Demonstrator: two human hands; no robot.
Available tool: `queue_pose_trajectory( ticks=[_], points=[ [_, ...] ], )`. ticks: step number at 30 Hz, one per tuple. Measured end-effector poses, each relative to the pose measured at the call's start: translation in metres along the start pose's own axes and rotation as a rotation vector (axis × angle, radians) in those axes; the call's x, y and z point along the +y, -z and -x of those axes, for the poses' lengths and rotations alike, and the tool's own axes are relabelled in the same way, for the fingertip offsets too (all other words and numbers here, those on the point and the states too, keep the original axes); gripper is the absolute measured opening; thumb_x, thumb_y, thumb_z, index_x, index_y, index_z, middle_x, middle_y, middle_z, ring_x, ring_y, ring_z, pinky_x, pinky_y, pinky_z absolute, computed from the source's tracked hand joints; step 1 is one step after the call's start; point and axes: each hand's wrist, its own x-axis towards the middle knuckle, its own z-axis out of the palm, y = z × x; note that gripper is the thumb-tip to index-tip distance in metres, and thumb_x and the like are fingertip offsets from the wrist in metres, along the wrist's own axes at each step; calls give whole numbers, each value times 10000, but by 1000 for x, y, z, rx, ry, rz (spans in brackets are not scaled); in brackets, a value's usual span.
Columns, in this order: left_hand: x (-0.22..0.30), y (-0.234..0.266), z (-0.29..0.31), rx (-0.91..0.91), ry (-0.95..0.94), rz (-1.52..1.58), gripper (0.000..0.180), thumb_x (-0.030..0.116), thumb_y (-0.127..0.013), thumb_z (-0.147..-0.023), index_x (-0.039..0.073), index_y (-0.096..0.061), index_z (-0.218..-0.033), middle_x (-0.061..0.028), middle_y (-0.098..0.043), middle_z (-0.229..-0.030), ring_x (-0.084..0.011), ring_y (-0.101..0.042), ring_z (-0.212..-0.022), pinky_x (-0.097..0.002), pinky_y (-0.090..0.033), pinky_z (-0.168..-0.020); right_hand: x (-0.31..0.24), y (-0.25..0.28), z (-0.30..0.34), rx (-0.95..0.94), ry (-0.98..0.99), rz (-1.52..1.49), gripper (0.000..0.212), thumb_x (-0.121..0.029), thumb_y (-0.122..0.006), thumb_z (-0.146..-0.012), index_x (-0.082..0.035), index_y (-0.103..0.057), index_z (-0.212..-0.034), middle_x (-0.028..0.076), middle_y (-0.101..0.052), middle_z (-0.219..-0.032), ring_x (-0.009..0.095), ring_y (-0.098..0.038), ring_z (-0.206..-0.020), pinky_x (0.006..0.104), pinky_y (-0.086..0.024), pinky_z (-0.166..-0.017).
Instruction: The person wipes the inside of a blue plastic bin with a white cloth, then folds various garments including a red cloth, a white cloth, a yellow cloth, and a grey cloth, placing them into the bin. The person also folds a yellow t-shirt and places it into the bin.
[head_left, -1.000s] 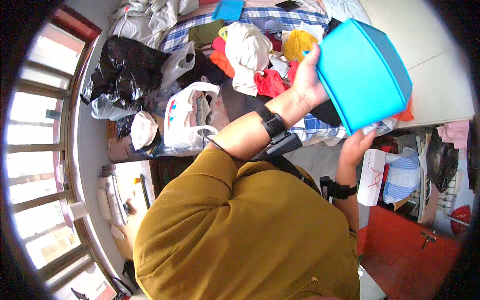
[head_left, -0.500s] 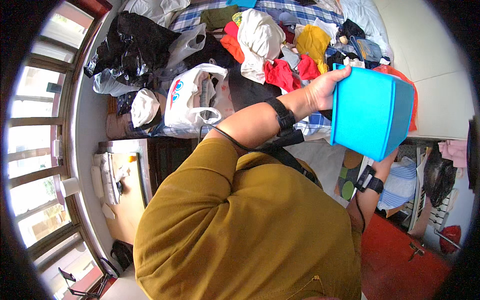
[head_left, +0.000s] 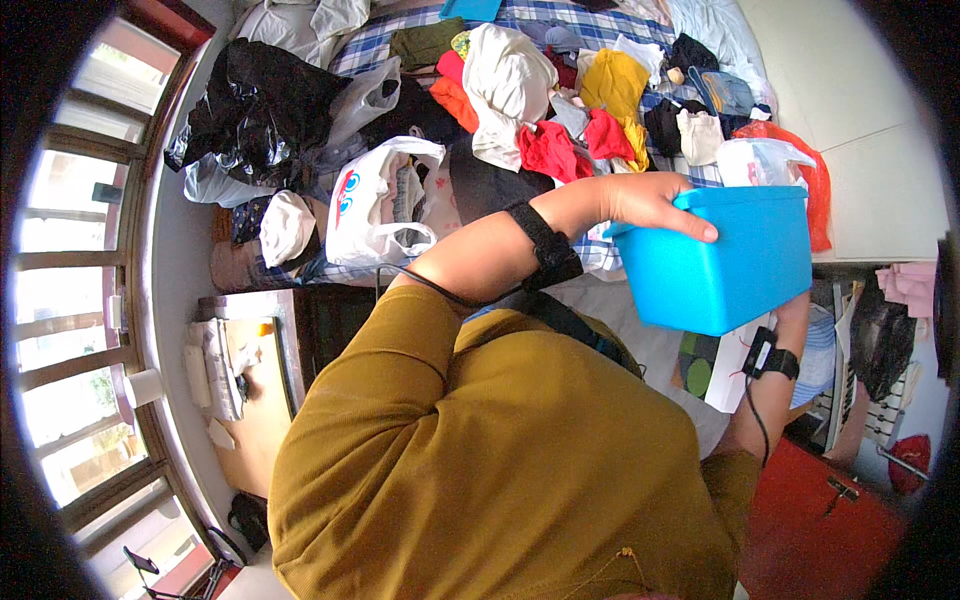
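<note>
A light-blue plastic bin (head_left: 715, 275) is held up at the right, tilted, with its smooth outer side and base facing me. My left hand (head_left: 655, 205) is closed on its upper left rim, thumb lying down over the outside and the other fingers hidden behind. My right hand (head_left: 795, 308) reaches up behind the bin's lower right side; only the part near the wrist shows and its fingers are hidden. Beyond the bin are a white plastic bag (head_left: 755, 160), a red-orange bag (head_left: 818, 215) and a cream cloth (head_left: 698, 135). The bin's inside is out of sight.
A bed with a blue checked sheet (head_left: 405, 42) carries heaped clothes, a white shopping bag (head_left: 375, 200) and a black plastic bag (head_left: 270, 110). At the left stands a wooden desk (head_left: 250, 400) beneath windows; at the lower right is a red surface (head_left: 810, 510).
The bin has turned and come slightly left and lower, its rim now along the top. My left hand has moved down with it. The white bag behind now shows more.
</note>
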Motion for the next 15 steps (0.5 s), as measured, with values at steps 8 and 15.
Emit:
queue_pose_trajectory(
  ticks=[8,15],
  points=[
    [-2,-27,-9,-197,-134,-540,562,550,-602,-779,-9,-642,-738,-176,-613,-662,-309,-587,-594,-377,-456,-572,-33,-14,-13,-127,11,106,289,-139,-422,-908,8,-528,-1133,94,-604,-1061,187,-577,-952,304,-454,-837],
    [-17,-36,-12,-143,-231,-559,538,511,-625,-786,4,-566,-616,-186,-539,-573,-339,-522,-511,-405,-395,-491,-28,-61,3,196,215,584,300,-129,-427,-897,-8,-565,-1133,78,-610,-1019,180,-578,-926,304,-431,-816]
  ],
)
